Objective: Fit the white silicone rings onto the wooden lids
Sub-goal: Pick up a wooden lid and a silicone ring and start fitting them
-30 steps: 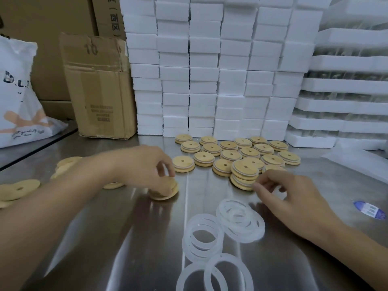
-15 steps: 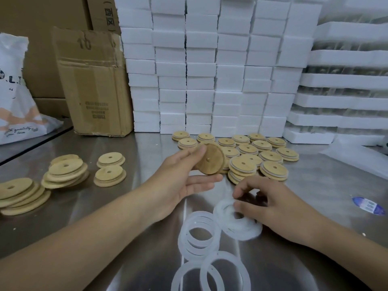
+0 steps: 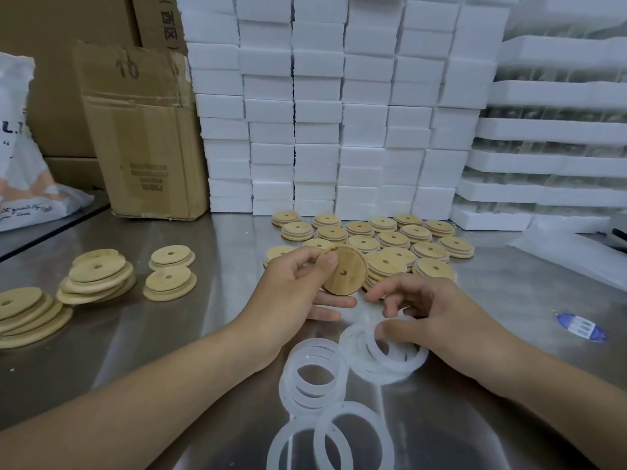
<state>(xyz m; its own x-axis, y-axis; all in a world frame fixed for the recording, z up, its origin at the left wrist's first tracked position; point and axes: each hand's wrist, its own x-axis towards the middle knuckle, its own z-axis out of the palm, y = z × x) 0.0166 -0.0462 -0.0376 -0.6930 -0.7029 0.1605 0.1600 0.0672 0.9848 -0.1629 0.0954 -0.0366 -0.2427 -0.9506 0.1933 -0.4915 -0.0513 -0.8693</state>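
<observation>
Up comes the left hand [image 3: 291, 293] from the table since a second ago, carrying a wooden lid [image 3: 342, 271] to the middle, while the right hand [image 3: 437, 313] has dropped off the finished pile and onto the rings. Now I've got the lid pinched by its rim, thumb on the near edge and fingers curled behind, tilted on edge with its flat face and centre hole toward me. I read that as leaving the rim free all round so a ring can be stretched over it. The right hand's thumb presses on one silicone ring [image 3: 412, 359] and the fingers curl over it, peeling it up from the heap just below the lid; the forefinger points toward the lid. Ring and lid are near each other but apart, so the fitting itself isn't done yet. More loose rings [image 3: 317, 378] lie overlapped on the steel table [image 3: 210, 300], straight in front of me, within easy reach. Bare lids [image 3: 98, 276] sit stacked on the left as supply, ringed lids [image 3: 393, 239] are laid in rows behind the hands, out of the way. Next, I judge, the ring must be hooked over one edge and walked round; being thin and floppy, it could drag a neighbour up with it.
</observation>
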